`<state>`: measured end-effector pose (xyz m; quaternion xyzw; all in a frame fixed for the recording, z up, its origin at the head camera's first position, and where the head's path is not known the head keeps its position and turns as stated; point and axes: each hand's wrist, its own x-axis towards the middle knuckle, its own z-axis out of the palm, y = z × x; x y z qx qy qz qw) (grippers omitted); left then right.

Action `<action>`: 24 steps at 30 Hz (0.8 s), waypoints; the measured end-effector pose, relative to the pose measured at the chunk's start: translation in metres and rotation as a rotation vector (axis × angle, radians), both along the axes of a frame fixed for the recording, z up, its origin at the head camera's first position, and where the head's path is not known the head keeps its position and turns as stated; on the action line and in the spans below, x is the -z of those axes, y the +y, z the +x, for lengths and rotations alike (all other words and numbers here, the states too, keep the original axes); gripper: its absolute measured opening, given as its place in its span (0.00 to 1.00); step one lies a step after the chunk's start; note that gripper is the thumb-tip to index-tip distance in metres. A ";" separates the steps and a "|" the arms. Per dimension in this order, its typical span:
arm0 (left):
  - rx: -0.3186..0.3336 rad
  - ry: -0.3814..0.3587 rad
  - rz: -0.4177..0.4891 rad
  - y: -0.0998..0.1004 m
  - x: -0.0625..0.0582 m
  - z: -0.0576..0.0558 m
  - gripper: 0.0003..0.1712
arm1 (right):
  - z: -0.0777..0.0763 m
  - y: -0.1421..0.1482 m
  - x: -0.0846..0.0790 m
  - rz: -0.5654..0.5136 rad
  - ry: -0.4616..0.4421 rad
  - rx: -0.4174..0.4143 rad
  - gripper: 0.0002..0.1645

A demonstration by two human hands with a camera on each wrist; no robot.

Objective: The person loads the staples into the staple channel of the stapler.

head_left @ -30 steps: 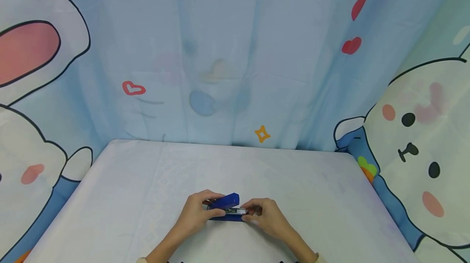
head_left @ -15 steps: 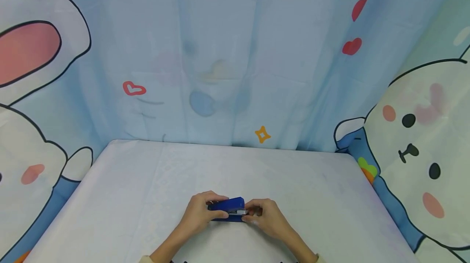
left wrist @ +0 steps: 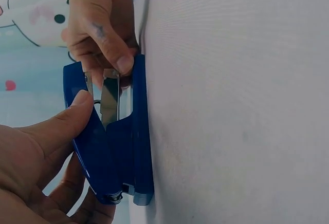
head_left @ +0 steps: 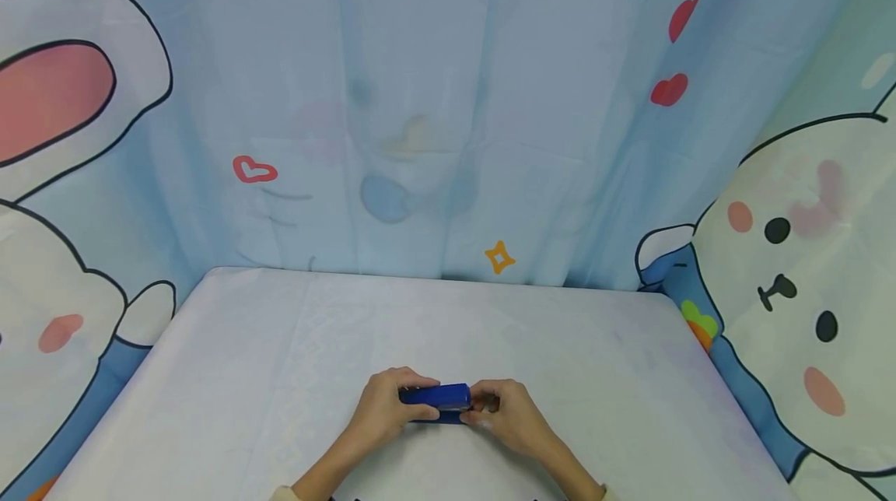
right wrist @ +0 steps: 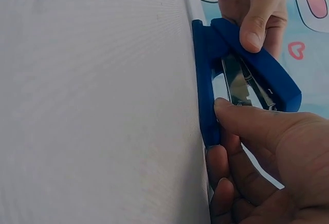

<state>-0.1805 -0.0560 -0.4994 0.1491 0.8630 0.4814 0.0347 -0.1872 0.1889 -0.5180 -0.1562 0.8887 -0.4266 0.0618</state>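
Note:
A blue stapler [head_left: 448, 397] stands on the table at the front middle, between both hands. My left hand [head_left: 387, 410] grips its upper arm, the thumb pressed on the near side. At the stapler's front end, my right hand [head_left: 509, 413] pinches the base, thumb on the near side. Both wrist views show the cover [left wrist: 96, 157] tilted up from the metal staple channel [left wrist: 109, 100], with a narrow gap left between them. The base [right wrist: 204, 90] lies along the tabletop. The right fingertips behind the front end are partly hidden.
A white cloth covers the table [head_left: 280, 353]. Behind it hangs a light blue curtain [head_left: 420, 57] with cartoon figures, hearts and a star, which also runs along both sides.
The stapler's cover has swung down toward the channel, narrowing the gap. My left hand has shifted slightly right with it, while the right hand stays almost still at the base.

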 end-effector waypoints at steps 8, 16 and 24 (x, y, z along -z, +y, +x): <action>0.000 0.023 -0.033 0.003 0.003 0.000 0.19 | 0.001 0.000 -0.001 -0.004 0.002 0.009 0.12; 0.010 0.073 -0.067 0.004 0.002 0.000 0.19 | 0.001 0.000 -0.001 0.000 -0.002 0.016 0.13; 0.009 0.074 -0.086 0.005 -0.001 0.000 0.19 | 0.000 0.001 0.000 -0.009 0.001 0.015 0.13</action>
